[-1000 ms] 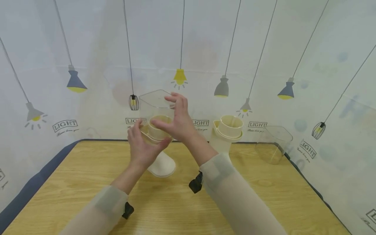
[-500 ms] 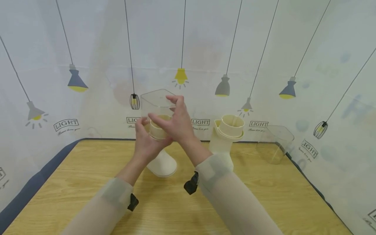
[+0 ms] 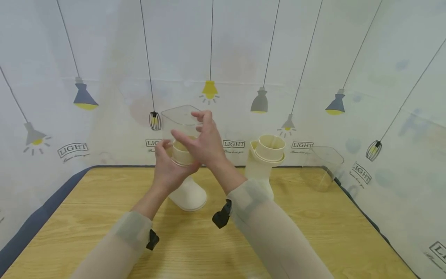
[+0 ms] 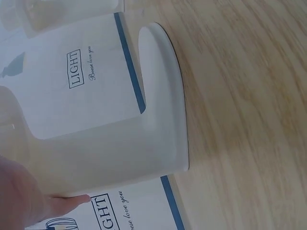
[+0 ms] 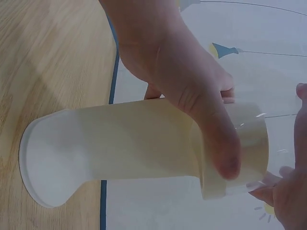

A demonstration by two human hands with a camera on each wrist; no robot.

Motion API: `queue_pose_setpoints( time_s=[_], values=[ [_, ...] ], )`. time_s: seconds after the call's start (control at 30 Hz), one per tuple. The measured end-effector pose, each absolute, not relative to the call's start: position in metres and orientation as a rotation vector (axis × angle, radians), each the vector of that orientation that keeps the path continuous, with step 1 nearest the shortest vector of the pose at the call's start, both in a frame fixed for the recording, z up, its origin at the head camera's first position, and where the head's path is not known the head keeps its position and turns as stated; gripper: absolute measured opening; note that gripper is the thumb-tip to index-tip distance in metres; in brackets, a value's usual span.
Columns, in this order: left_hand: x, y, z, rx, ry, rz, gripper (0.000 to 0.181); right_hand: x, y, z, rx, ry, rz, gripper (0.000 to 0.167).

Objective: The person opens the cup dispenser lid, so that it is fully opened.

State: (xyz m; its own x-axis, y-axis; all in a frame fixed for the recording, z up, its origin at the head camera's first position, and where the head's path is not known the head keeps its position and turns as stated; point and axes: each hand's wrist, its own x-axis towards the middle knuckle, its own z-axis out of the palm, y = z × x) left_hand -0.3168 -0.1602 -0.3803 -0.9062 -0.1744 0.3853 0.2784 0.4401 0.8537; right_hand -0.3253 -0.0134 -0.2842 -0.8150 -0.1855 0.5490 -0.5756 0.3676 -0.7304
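At the centre of the head view a cream stand (image 3: 189, 193) rises from the table, a round ring (image 3: 182, 154) at its top. My left hand (image 3: 173, 168) grips the stand's top from the near left, thumb and fingers around the collar. A clear, open-topped container (image 3: 175, 116) sits over the ring, upright. My right hand (image 3: 207, 145) holds the container's right side, thumb across the near face and fingers behind. The right wrist view shows my left thumb (image 5: 225, 153) lying across the ring, inside the clear wall's outline or against it; I cannot tell which.
A second cream stand (image 3: 259, 170) with a ring on top stands to the right. Farther right, another clear container (image 3: 320, 170) rests on the wooden table (image 3: 223, 248) near its back edge. Behind hangs a cloth backdrop (image 3: 237, 46) with printed lamps.
My left hand has shifted a little rightward around the collar. The right thumb has risen slightly along the container. Both hands keep their hold; the stands have stayed put.
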Motion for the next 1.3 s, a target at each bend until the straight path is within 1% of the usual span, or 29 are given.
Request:
queue_pose_setpoints(
  time_s=[0.37, 0.57, 0.67, 0.8, 1.03, 1.17, 1.3],
  values=[
    [-0.315, -0.163, -0.379, -0.109, -2.316, -1.489, 0.129, -0.323, -0.016, -0.282, 0.673, -2.282, 1.330, 0.072],
    [-0.314, -0.164, -0.379, -0.092, -2.307, -1.473, 0.128, -0.320, -0.016, -0.277, 0.619, -2.278, 1.445, 0.067],
    [-0.313, -0.166, -0.378, -0.083, -2.301, -1.467, 0.126, -0.319, -0.018, -0.276, 0.620, -2.293, 1.461, 0.068],
    [-0.313, -0.165, -0.376, -0.109, -2.319, -1.466, 0.128, -0.318, -0.018, -0.274, 0.635, -2.313, 1.349, 0.070],
    [-0.314, -0.163, -0.377, -0.134, -2.302, -1.440, 0.128, -0.319, -0.015, -0.271, 0.609, -2.276, 1.428, 0.067],
    [-0.313, -0.164, -0.379, -0.124, -2.321, -1.432, 0.131, -0.318, -0.015, -0.273, 0.647, -2.291, 1.373, 0.068],
    [-0.312, -0.164, -0.379, -0.127, -2.318, -1.428, 0.131, -0.320, -0.014, -0.272, 0.650, -2.284, 1.362, 0.066]
  ],
)
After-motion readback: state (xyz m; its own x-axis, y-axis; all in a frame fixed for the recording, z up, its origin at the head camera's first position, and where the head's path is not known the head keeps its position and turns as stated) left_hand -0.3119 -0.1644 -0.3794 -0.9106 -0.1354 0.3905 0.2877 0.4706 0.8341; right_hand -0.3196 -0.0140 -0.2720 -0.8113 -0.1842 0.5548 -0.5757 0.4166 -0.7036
